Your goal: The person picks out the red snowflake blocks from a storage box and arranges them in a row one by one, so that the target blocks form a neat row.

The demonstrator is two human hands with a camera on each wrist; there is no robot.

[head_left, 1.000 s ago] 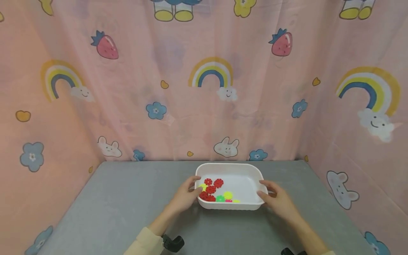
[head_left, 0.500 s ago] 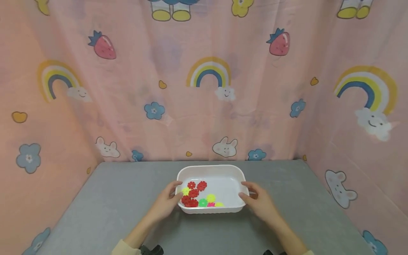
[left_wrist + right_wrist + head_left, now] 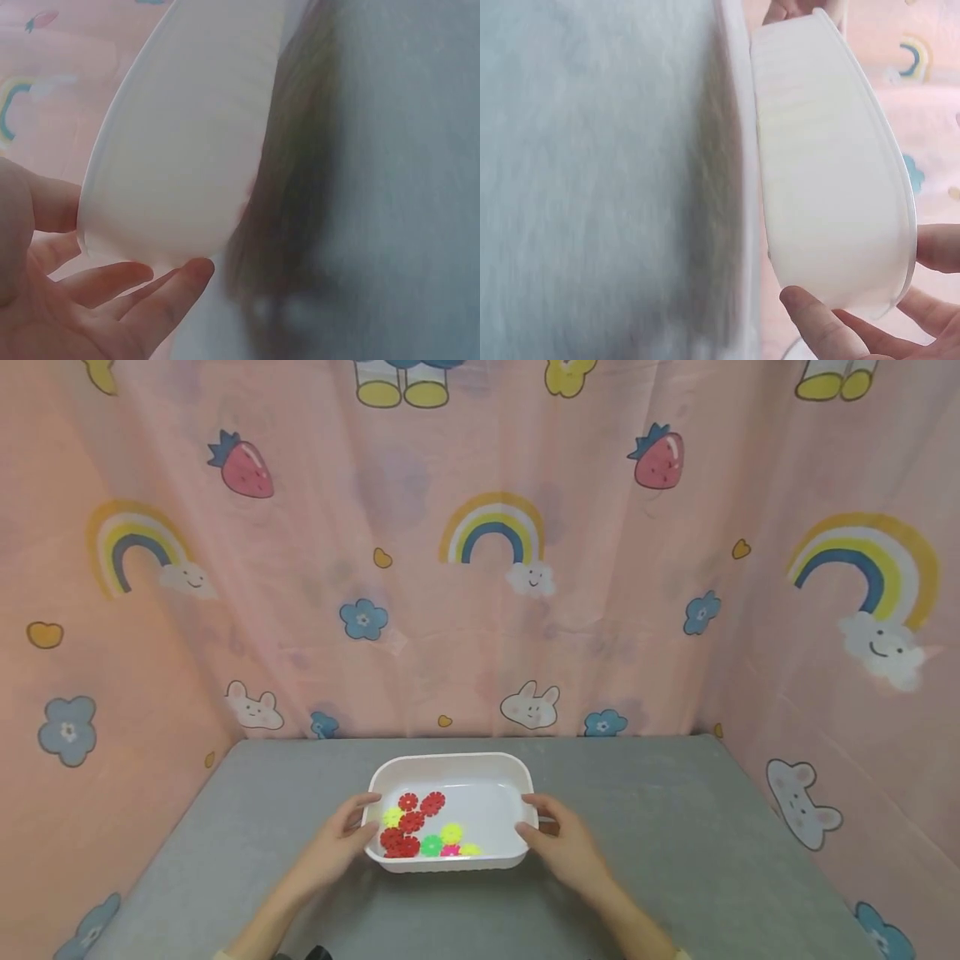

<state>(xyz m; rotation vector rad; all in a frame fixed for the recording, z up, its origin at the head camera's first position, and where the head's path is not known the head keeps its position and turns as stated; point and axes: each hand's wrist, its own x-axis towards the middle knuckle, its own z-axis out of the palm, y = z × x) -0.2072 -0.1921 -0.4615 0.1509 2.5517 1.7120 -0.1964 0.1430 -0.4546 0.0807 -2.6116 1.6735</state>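
Both hands hold a white plastic tray [image 3: 491, 818] by its two short ends, close over the table. My left hand [image 3: 336, 842] grips the left end, thumb at the rim and fingers along the outer wall. At the opposite end my right hand [image 3: 567, 845] does the same. Inside the tray, small notched plastic discs lie toward the left and front: several red discs [image 3: 412, 822], yellow discs [image 3: 452, 833], a green disc [image 3: 432, 846] and a pink disc [image 3: 450, 851]. Fingertips of the left hand [image 3: 105, 300] and right hand [image 3: 840, 334] reach the tray's underside edge.
The grey cloth-covered table [image 3: 675, 827] extends around the tray, with a dark shadow [image 3: 292, 202] beneath it in the left wrist view. A pink curtain [image 3: 300, 568] printed with rainbows and strawberries hangs behind and on both sides.
The tray and both hands have travelled left across the table and a little nearer to me. The discs have stayed in the same places inside it, and the grip is unchanged.
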